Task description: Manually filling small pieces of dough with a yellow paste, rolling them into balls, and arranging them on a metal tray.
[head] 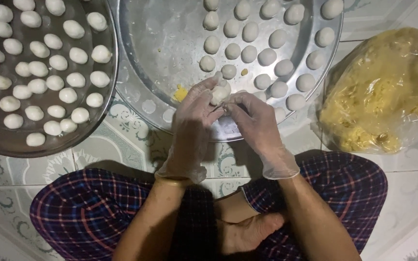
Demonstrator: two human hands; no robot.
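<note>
A person seated cross-legged on a patterned tiled floor (117, 145) presses a pale dough ball (218, 93) between two gloved hands over the near rim of a large round metal tray (160, 48). The left hand (192, 123), in a thin clear glove, curls its fingers around the ball from the left; the right hand (257, 123), gloved the same way, pinches it from the right, both closed on the dough. Finished white balls (260, 43) sit in loose rows across the far right part of that tray, just beyond the fingertips, while a small yellow scrap of filling (181, 93) lies on the bare metal just left of the hands. A second round tray (97, 121), overlapping the first at the far left of the floor, is crowded with more shaped balls (44, 67). At the right edge, a clear plastic bag of crumbly yellow filling (378, 92) rests on the floor, well apart from the hands. Plaid trousers (88, 208) cover the knees below.
</note>
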